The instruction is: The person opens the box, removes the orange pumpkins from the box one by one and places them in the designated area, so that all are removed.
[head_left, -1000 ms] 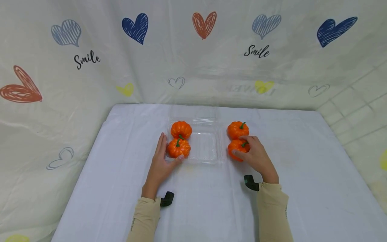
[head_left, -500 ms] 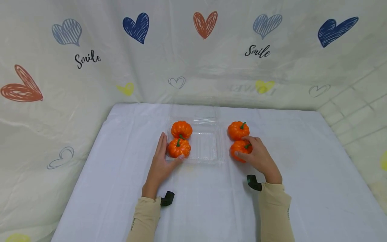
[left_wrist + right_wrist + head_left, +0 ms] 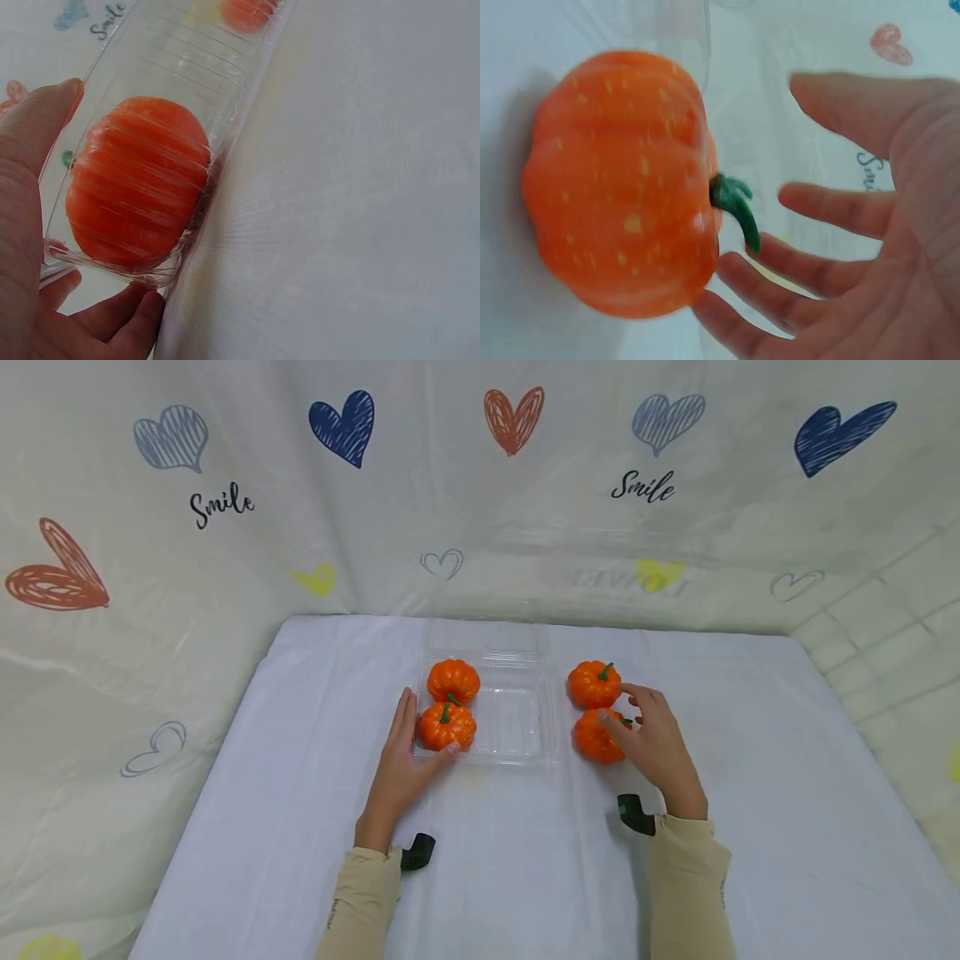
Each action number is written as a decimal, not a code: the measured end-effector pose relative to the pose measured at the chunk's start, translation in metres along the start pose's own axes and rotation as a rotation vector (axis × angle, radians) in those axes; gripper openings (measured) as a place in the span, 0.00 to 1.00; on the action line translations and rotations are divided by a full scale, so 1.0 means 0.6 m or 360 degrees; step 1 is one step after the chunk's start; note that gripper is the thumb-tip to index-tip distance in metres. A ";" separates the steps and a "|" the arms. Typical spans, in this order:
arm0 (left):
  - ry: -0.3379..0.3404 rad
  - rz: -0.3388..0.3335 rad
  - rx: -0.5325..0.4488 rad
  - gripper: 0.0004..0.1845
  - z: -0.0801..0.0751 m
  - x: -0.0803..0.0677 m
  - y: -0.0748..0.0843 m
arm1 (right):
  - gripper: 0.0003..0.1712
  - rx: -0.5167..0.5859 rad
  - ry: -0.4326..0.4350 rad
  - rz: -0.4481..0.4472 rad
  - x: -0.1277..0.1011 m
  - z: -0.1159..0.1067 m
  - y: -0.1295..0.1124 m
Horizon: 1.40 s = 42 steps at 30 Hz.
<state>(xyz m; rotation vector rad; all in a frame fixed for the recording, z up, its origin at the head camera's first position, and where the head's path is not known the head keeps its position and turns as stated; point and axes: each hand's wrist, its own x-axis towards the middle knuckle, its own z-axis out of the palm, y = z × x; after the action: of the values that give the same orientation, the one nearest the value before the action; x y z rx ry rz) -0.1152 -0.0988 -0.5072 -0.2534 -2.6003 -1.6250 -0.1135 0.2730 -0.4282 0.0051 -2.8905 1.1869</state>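
Note:
A clear plastic clamshell container [image 3: 517, 752] lies open mid-table with two orange pumpkins in its left half, one far [image 3: 453, 680] and one near [image 3: 446, 727]. My left hand [image 3: 420, 731] lies against its front left corner, fingers straight along the side wall and thumb [image 3: 127, 322] across the front; the near pumpkin [image 3: 139, 180] shows through the ribbed wall [image 3: 225, 90]. Two more pumpkins sit on the cloth to the right, far [image 3: 594, 684] and near [image 3: 594, 739]. My right hand [image 3: 622, 710] hovers just right of the near one [image 3: 622, 180], fingers [image 3: 832, 206] spread and holding nothing.
A white cloth [image 3: 525, 877] covers the table, with edges at left, right and back. A pale backdrop [image 3: 480, 527] printed with hearts and "Smile" hangs behind and around. The container's right half [image 3: 513, 718] holds nothing. Black wrist camera mounts [image 3: 636, 814] sit by both sleeves.
My right hand has let go of the near right pumpkin, drawn slightly right and spread its fingers. The left hand and the container have stayed put.

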 end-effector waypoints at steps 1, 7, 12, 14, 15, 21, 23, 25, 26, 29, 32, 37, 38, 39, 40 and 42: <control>0.0002 0.0005 -0.0001 0.60 0.000 0.000 0.000 | 0.41 0.0005 0.0030 -0.0015 0.001 0.002 -0.002; 0.0008 0.0027 -0.0006 0.60 0.000 -0.001 0.000 | 0.35 0.0095 0.0205 -0.0124 0.005 0.019 -0.021; 0.0000 0.0018 -0.0012 0.60 -0.001 -0.001 0.003 | 0.33 0.0183 0.0254 -0.0195 0.008 0.038 -0.039; 0.0003 0.0014 -0.0010 0.60 -0.003 0.000 0.004 | 0.32 0.0207 0.0247 -0.0199 0.009 0.045 -0.048; 0.0003 0.0016 -0.0007 0.60 -0.003 0.000 0.005 | 0.32 0.0215 0.0242 -0.0201 0.010 0.048 -0.051; -0.0006 -0.0009 -0.0016 0.61 -0.005 -0.002 0.005 | 0.29 0.0307 0.0194 -0.0274 0.013 0.066 -0.068; -0.0009 -0.0013 -0.0020 0.61 -0.004 -0.002 0.004 | 0.28 0.0335 0.0180 -0.0309 0.014 0.069 -0.072; -0.0006 -0.0010 -0.0021 0.61 -0.003 -0.002 0.004 | 0.29 0.0352 0.0162 -0.0332 0.015 0.072 -0.076; -0.0006 -0.0010 -0.0019 0.61 -0.003 -0.002 0.003 | 0.29 0.0356 0.0156 -0.0343 0.015 0.073 -0.078; -0.0007 -0.0021 -0.0020 0.61 0.001 -0.001 0.002 | 0.30 0.0334 0.0140 -0.0362 0.016 0.076 -0.081; -0.0008 -0.0029 -0.0018 0.61 0.005 -0.001 0.002 | 0.30 0.0324 0.0105 -0.0360 0.018 0.079 -0.087; -0.0008 -0.0053 0.0001 0.61 0.005 -0.003 0.006 | 0.33 0.0290 0.0025 -0.0367 0.025 0.087 -0.109; -0.0006 -0.0057 0.0006 0.61 0.004 -0.004 0.006 | 0.33 0.0283 0.0014 -0.0374 0.028 0.089 -0.113; -0.0005 -0.0056 0.0010 0.61 0.003 -0.004 0.006 | 0.34 0.0272 0.0007 -0.0384 0.031 0.090 -0.117; -0.0003 -0.0054 0.0010 0.61 0.002 -0.004 0.006 | 0.34 0.0267 -0.0004 -0.0391 0.034 0.091 -0.121; 0.0000 -0.0047 0.0010 0.60 0.000 -0.004 0.005 | 0.34 0.0249 -0.0023 -0.0404 0.040 0.093 -0.130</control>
<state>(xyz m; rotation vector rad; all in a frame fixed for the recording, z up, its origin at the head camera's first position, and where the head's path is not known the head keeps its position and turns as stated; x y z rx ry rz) -0.1120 -0.0976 -0.5048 -0.2156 -2.6214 -1.6257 -0.1373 0.1786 -0.4128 0.3718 -2.6954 1.3606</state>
